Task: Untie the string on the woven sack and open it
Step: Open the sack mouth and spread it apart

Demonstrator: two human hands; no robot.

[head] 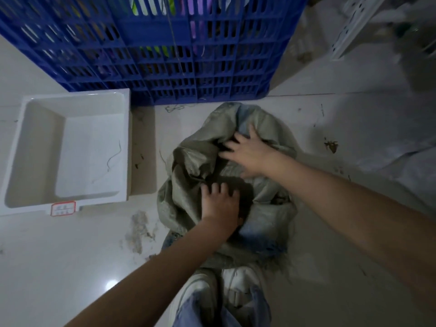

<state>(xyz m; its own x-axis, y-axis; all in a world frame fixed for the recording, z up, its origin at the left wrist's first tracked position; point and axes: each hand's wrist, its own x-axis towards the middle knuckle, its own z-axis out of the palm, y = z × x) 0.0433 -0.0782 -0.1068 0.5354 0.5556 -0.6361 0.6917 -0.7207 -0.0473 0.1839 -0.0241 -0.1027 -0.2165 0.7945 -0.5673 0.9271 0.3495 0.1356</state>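
Floor-bound sack (188,185) under both hands

My arms were bare to the edge of the view, with no sleeves, watch or rings showing on my left hand (220,202) or my right hand (247,154). I wore loose blue denim trousers (226,310), frayed at the hem, and chunky white sneakers (238,286), one with a strap across the top.
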